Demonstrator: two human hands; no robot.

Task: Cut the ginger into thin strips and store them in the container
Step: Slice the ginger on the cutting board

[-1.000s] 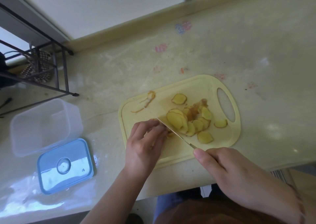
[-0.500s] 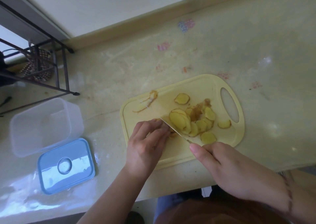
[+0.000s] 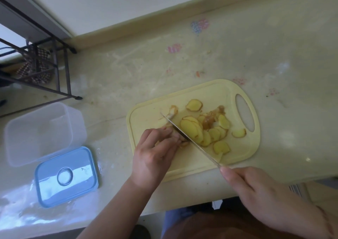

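Observation:
A pale yellow cutting board (image 3: 237,154) lies on the counter, with several round ginger slices (image 3: 206,131) piled at its middle. My left hand (image 3: 155,153) curls over a small ginger piece (image 3: 182,143) at the board's left side, mostly hiding it. My right hand (image 3: 259,193) grips the handle of a knife (image 3: 190,139), forefinger along its spine. The blade runs diagonally up-left, right beside my left fingertips. A clear plastic container (image 3: 39,131) stands open at the left, with its blue lid (image 3: 66,175) lying in front of it.
Peel scraps (image 3: 214,116) lie among the slices. A black wire rack (image 3: 45,70) stands at the back left, over a woven mat. The counter's front edge runs just under my hands. A raised ledge and wall border the far side.
The knife blade has slid further up-left across the board, its tip now near the peel scrap. My right hand has drawn back toward the counter edge. My left hand still holds the ginger piece.

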